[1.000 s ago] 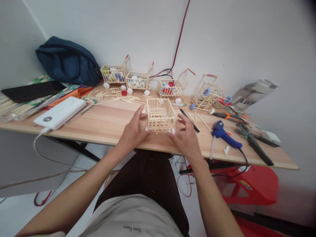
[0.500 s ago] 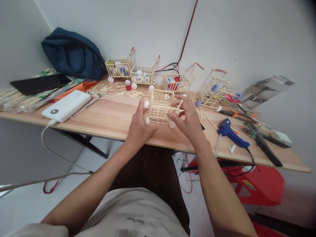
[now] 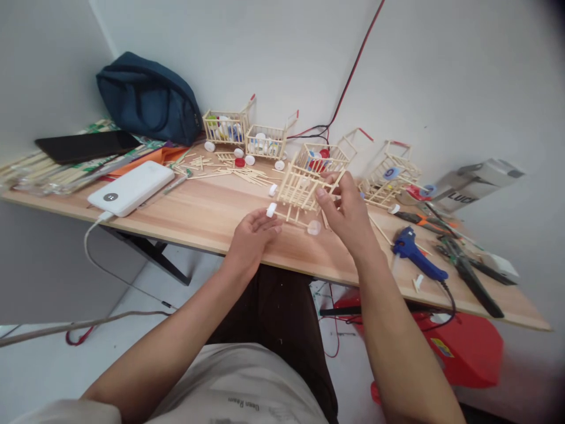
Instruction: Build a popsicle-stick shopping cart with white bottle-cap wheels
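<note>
A miniature shopping cart (image 3: 296,193) made of thin wooden sticks is tilted above the front of the table. My right hand (image 3: 345,206) is closed on its right side, thumb in front and fingers behind. White wheels (image 3: 271,209) show at the cart's left end, and a translucent wheel (image 3: 313,227) is at its lower right. Just below the left wheels, my left hand (image 3: 252,234) is open with its fingers loosely bent. Its fingertips are close to the lower white wheel; whether they touch it I cannot tell.
Several finished stick carts (image 3: 267,141) stand along the wall. Loose sticks (image 3: 247,174) lie behind my left hand. A white power bank (image 3: 132,187), dark phone (image 3: 86,147) and blue bag (image 3: 148,100) are left. To the right lie a blue glue gun (image 3: 417,252) and pliers (image 3: 424,207).
My left hand has let go of the cart's left side and moved lower. The cart has tipped, its left end raised, in my right hand. The view has shifted slightly.
</note>
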A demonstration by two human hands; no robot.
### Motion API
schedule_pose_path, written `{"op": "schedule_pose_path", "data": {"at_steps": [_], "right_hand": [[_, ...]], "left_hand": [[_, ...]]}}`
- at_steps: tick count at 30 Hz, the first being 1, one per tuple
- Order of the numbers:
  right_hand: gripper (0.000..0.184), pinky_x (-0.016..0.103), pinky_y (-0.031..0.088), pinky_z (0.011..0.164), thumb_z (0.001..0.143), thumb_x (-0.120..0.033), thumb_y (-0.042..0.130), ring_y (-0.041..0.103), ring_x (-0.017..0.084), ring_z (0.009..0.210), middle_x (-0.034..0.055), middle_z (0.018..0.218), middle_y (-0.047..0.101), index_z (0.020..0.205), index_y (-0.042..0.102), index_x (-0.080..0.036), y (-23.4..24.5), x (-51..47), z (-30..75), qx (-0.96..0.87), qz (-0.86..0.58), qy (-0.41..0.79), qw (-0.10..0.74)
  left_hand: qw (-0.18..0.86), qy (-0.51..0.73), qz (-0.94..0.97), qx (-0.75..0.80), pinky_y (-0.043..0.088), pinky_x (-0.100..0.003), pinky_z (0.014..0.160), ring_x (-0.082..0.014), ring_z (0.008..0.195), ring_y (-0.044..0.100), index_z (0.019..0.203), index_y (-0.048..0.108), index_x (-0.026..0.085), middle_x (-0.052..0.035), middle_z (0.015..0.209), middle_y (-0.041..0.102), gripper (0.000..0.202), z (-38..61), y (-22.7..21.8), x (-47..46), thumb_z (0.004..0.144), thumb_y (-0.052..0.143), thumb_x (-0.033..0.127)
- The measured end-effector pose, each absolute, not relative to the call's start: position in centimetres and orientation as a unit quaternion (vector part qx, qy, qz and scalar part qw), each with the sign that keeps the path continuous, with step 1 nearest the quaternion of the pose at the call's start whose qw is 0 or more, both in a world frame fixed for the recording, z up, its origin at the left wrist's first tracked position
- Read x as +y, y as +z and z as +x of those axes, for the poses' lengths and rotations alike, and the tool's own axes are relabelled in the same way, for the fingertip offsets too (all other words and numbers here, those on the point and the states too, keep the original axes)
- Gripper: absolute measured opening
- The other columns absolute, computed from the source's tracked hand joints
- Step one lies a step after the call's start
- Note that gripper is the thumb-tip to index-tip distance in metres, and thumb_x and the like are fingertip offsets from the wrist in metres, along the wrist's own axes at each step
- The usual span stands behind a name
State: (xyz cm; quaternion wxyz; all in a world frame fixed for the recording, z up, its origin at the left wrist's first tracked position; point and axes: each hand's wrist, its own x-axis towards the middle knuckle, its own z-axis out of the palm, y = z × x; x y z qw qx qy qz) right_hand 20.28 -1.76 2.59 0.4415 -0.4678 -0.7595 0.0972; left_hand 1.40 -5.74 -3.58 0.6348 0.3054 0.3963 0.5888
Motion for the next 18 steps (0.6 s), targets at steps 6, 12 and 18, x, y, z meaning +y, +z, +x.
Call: {"op": "schedule_pose_path", "data": {"at_steps": [6, 12, 18], "right_hand": [[0.025, 0.042, 0.051, 0.086, 0.095, -0.049, 0.052, 0.06, 0.021, 0.095, 0.0081, 0.116, 0.064, 0.103, 0.053, -0.026, 3.8, -1.9, 19.3, -0.749, -0.473, 0.094, 0.454], [0.031, 0.038, 0.051, 0.077, 0.094, -0.054, 0.051, 0.06, 0.019, 0.085, 0.0074, 0.112, 0.065, 0.105, 0.054, -0.025, 5.2, -2.4, 18.4, -0.74, -0.488, 0.078, 0.457], [0.03, 0.035, 0.047, 0.068, 0.094, -0.053, 0.052, 0.059, 0.019, 0.077, 0.0047, 0.096, 0.064, 0.104, 0.056, -0.025, 6.0, -3.0, 17.5, -0.728, -0.508, 0.068, 0.455]], "left_hand": [[0.705, 0.583, 0.225, 0.335, 0.05, -0.021, 0.081, -0.008, 0.083, 0.063, 0.088, 0.066, 0.014, -0.0018, 0.092, 0.069, 0.033, 2.1, -3.2, -5.0, 0.06, 0.084, 0.013], [0.698, 0.626, 0.221, 0.269, 0.048, -0.019, 0.074, -0.0071, 0.077, 0.063, 0.084, 0.068, 0.014, 0.0005, 0.081, 0.068, 0.037, 2.3, -3.2, -4.8, 0.056, 0.09, 0.02], [0.683, 0.651, 0.224, 0.245, 0.049, -0.021, 0.073, -0.009, 0.078, 0.064, 0.084, 0.068, 0.014, 0.0006, 0.08, 0.068, 0.035, 2.3, -2.9, -4.8, 0.058, 0.09, 0.022]]}}
